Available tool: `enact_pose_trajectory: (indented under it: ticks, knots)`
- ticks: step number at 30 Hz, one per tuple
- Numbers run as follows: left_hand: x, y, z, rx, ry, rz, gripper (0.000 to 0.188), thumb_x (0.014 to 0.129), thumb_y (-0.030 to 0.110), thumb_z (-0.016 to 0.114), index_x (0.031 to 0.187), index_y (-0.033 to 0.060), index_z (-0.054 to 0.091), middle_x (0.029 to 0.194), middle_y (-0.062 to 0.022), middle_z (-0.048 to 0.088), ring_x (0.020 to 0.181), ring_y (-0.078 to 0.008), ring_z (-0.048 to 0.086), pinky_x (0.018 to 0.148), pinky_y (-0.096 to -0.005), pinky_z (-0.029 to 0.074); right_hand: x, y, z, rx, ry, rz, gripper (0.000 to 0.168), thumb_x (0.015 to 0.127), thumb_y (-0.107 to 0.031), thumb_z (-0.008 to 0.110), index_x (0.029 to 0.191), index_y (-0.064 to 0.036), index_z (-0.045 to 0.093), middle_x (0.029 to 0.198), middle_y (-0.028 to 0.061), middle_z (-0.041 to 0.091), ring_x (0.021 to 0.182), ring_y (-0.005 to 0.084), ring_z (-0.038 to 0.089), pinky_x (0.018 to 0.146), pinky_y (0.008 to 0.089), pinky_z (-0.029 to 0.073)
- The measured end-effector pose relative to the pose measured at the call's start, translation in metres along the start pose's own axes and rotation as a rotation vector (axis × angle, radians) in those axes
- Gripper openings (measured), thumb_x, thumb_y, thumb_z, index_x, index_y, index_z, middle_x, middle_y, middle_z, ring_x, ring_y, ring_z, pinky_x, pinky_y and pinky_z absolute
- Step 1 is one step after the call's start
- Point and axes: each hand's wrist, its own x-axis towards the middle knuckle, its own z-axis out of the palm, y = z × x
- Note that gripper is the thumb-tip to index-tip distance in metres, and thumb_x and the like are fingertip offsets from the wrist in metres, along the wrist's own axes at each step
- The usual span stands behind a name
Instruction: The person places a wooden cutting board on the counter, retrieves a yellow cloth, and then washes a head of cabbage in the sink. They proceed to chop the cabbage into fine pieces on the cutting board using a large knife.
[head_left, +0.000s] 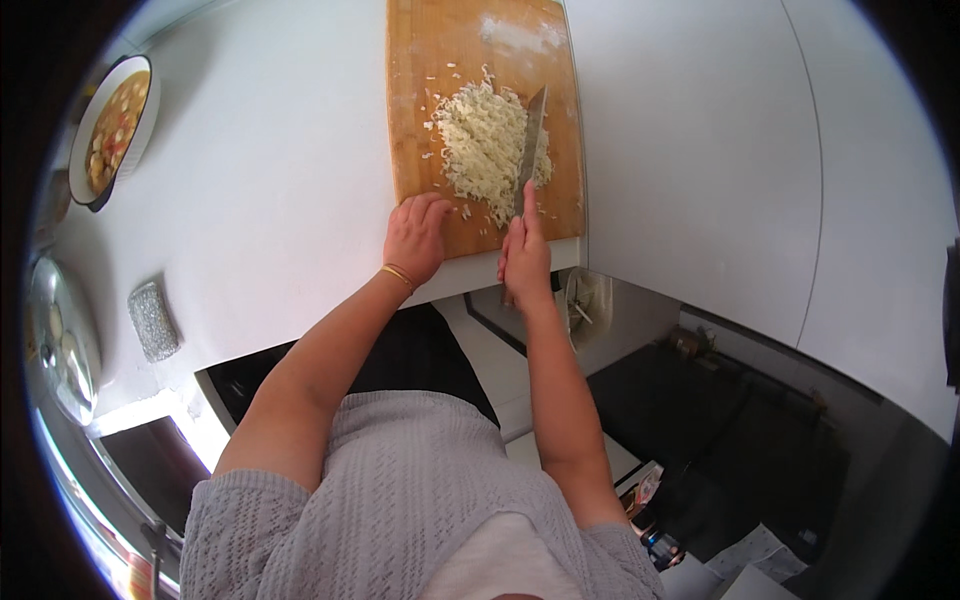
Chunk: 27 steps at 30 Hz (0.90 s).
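A heap of finely chopped pale vegetable (484, 142), perhaps cabbage, lies on a wooden cutting board (420, 45). My right hand (526, 259) grips a large kitchen knife (534, 139), index finger stretched along the blade, which lies across the heap's right side and points away from me. My left hand (417, 234) rests on the board's near left corner, fingers slightly curled and holding nothing visible. White powder (525, 34) is smeared over the board's far part. Small scraps are scattered around the heap.
On the white counter (277, 150), an oval dish of stew-like food (116, 127) stands at the far left. Nearer are a silvery scouring pad or wrapped block (153, 321) and a glass-lidded vessel (64, 341). A white cabinet or wall panel (690, 135) borders the board's right side.
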Motion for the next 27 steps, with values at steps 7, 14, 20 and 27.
enact_pose_trajectory:
  ticks: [7, 14, 20, 27]
  knots:
    - [0.002, -0.003, -0.001, -0.017, -0.010, -0.015, 0.028, 0.084, 0.002, 0.055, 0.109, 0.0111, 0.060, 0.118, -0.0093, 0.059, 0.112, -0.0318, 0.055, 0.096, -0.0429, 0.041, -0.013, -0.020, 0.003, 0.259, 0.034, -0.014, 0.056, 0.109, -0.020, 0.034, 0.160, -0.033, 0.015, 0.067, -0.0011, 0.041, 0.047, 0.0063, 0.039, 0.040, 0.0230, 0.041]
    - [-0.004, -0.004, 0.000, -0.032, -0.017, -0.027, 0.023, 0.086, 0.004, 0.057, 0.108, 0.0103, 0.059, 0.117, -0.0098, 0.059, 0.110, -0.0323, 0.055, 0.095, -0.0438, 0.042, -0.004, -0.010, 0.011, 0.240, -0.024, 0.004, 0.057, 0.109, -0.026, 0.037, 0.159, -0.036, 0.012, 0.070, -0.0005, 0.043, 0.049, 0.0064, 0.041, 0.042, 0.0220, 0.042]
    - [0.000, 0.000, 0.001, -0.025, 0.006, 0.002, 0.020, 0.088, 0.005, 0.057, 0.108, 0.0095, 0.058, 0.116, -0.0104, 0.059, 0.108, -0.0328, 0.055, 0.093, -0.0438, 0.042, -0.002, 0.014, 0.021, 0.196, -0.011, 0.003, 0.057, 0.109, -0.025, 0.035, 0.160, -0.033, 0.011, 0.072, 0.0003, 0.044, 0.049, 0.0060, 0.040, 0.043, 0.0209, 0.041]
    - [0.001, -0.006, 0.000, 0.006, 0.049, 0.030, 0.019, 0.090, 0.006, 0.057, 0.109, 0.0092, 0.058, 0.116, -0.0114, 0.058, 0.107, -0.0332, 0.055, 0.092, -0.0437, 0.043, -0.009, -0.024, 0.015, 0.290, -0.019, -0.041, 0.055, 0.109, -0.021, 0.034, 0.160, -0.033, 0.016, 0.066, -0.0018, 0.041, 0.046, 0.0057, 0.039, 0.041, 0.0222, 0.040]
